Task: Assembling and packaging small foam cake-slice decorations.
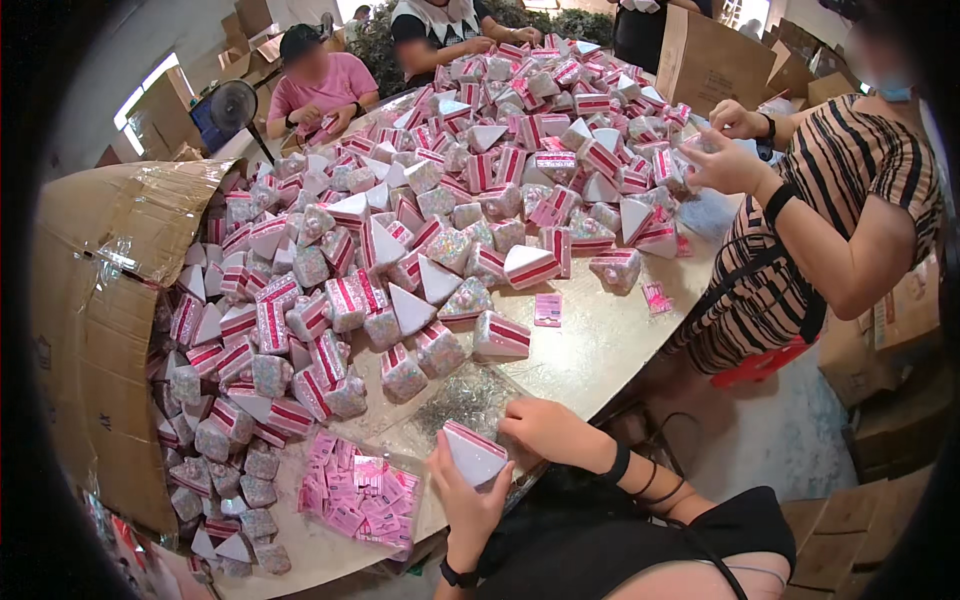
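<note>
My left hand (468,508) is closed round a toy cake slice (473,452), a wedge with a white triangular face and a pink-striped side. The slice is tilted above the table's near edge. Just right of it, my right hand (555,432) has its fingers bent together beside a heap of thin clear plastic strands (460,398). Whatever its fingertips pinch is too small to make out. An open clear bag of pink cards (360,497) lies left of my left hand.
A large pile of cake slices (400,240) covers much of the table (590,345). Cardboard (100,330) walls the left side. A co-worker in a striped top (800,210) stands at right; others work at the far side. One pink card (547,310) lies on the tabletop.
</note>
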`<state>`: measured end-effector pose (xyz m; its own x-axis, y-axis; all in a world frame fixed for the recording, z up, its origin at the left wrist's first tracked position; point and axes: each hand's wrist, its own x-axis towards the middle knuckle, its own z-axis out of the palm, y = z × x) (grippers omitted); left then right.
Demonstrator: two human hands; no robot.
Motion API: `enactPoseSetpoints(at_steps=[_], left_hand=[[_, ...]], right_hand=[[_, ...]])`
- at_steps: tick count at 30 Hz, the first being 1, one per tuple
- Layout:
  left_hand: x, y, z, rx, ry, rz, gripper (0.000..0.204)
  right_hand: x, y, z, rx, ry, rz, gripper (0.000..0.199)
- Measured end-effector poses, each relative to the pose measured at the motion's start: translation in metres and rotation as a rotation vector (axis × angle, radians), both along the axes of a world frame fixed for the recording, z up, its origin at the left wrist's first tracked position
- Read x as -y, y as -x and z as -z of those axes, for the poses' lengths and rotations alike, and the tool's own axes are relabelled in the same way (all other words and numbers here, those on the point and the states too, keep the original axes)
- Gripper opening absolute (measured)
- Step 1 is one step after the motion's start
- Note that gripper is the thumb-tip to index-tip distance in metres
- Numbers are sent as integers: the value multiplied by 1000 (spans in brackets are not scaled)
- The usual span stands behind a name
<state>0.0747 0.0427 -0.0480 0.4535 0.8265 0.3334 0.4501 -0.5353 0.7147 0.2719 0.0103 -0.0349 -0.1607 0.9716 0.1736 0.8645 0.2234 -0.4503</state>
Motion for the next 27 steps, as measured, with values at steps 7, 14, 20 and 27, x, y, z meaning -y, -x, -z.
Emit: enactPoseSetpoints(at_steps=[7, 14, 20, 27], left_hand=[[1, -3, 2, -53, 22, 61, 81], [3, -1, -4, -10, 7, 45, 71], [-4, 15, -11, -29, -95, -67, 59], [-22, 46, -35, -134, -176, -318, 46]], right_hand=[[5, -11, 3, -227, -284, 31, 15], [8, 3, 3, -620, -406, 253, 14], [-3, 6, 3, -688, -437, 210, 18], [3, 2, 5, -346, -387, 61, 22]])
